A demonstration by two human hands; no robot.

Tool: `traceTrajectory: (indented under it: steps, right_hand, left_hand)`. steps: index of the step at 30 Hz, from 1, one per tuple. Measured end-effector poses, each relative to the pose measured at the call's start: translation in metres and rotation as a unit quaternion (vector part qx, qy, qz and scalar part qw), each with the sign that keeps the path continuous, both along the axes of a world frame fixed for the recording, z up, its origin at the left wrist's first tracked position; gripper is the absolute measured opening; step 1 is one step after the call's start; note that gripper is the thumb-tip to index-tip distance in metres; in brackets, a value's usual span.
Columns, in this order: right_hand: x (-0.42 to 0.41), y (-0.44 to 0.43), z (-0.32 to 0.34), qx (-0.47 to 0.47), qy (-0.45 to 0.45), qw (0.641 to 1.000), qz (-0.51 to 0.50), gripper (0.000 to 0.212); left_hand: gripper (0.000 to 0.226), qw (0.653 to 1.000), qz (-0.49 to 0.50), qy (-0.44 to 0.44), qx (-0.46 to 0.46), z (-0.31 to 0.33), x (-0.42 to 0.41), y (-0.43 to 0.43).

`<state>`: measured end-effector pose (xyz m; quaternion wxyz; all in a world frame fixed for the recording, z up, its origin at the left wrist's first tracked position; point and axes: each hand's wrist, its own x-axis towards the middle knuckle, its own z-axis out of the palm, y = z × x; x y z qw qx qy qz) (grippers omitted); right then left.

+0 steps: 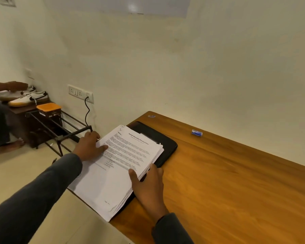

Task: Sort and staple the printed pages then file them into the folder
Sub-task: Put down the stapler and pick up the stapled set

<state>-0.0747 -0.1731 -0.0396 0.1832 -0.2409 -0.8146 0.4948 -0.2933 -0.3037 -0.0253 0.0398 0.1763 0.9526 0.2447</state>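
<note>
**Head view: paper stack held on a folder at the table's left end**

- Stack of white printed pages [123, 164]: lies on the left end of the table, near corner hanging past the table edge. The top sheet carries a title and text blocks, too blurred to read. The sheet edges on the right side are fanned and uneven.
- Flat black folder with rounded corners [165, 143]: lies under the stack, with its far and right parts showing.
- Left hand [91, 146]: at the stack's left edge, thumb laid on the top sheet, fingers curled over the edge, grasping the pages. Dark grey sleeve.
- Right hand [148, 187]: at the stack's right edge, thumb on top, fingers along and under the fanned sheets, grasping the pages.
- Brown wooden table [236, 182]: runs along the cream wall.
- Small blue item [196, 133]: on the table, far right of the folder and well apart from it; too small to identify.
- Black metal rack [60, 124]: on the floor left of the table, bearing an orange-lidded container [48, 107].
- White shoes [28, 98]: far left, on a dark cabinet, with another person's hand [16, 85] over them.
- White wall socket panel [80, 93]: a black cable [87, 111] hangs from it.
</note>
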Motion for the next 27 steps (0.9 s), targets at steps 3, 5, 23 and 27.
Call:
traceTrajectory:
  steps: [3, 5, 23, 27]
  right_hand:
    - [0.016, 0.004, -0.005, 0.004, -0.035, 0.999, -0.001, 0.071]
    - [0.034, 0.014, -0.01, 0.049, -0.041, 0.998, -0.028, 0.077]
    - [0.362, 0.177, 0.018, 0.221, -0.307, 0.849, -0.369, 0.063]
    - [0.38, 0.192, 0.018, 0.199, -0.305, 0.868, -0.337, 0.046]
  left_hand:
    - [0.064, 0.999, 0.01, 0.018, -0.027, 0.001, 0.007, 0.0]
    - [0.068, 0.996, 0.01, 0.082, -0.028, 0.006, 0.022, 0.008]
    - [0.06, 0.9, -0.417, 0.009, 0.128, -0.04, 0.242, 0.185]
    - [0.058, 0.899, -0.413, 0.004, 0.143, -0.037, 0.234, 0.191]
